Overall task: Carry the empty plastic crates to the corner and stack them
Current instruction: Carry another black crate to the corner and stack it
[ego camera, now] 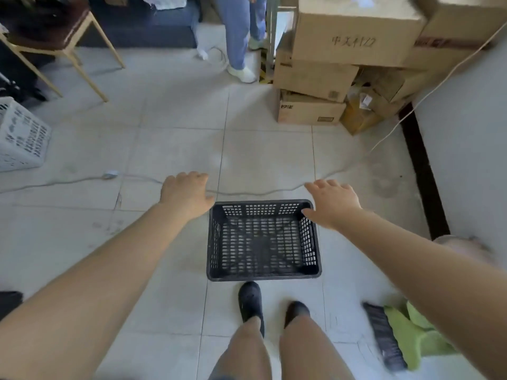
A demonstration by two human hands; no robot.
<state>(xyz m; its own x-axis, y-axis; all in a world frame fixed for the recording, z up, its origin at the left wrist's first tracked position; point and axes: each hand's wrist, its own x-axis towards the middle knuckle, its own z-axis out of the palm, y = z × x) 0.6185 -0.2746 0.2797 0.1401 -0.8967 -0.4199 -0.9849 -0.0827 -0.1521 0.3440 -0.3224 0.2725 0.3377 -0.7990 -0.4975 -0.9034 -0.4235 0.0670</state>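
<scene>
— What writing can be read?
— "中关村22" is printed on the top cardboard box (356, 31), upper right; other labels are blurred.
— What is cut off?
— A white crate (22, 135) at the left edge.
— And lower centre?
— A black crate (263, 239) is set empty on the tiled floor (175, 149); the left hand (186, 193) and right hand (333, 202) are spread wide above its far corners.

Bare forearms, bare legs, and black slip-on shoes (251, 303) (rounded toes, no laces visible).
</scene>
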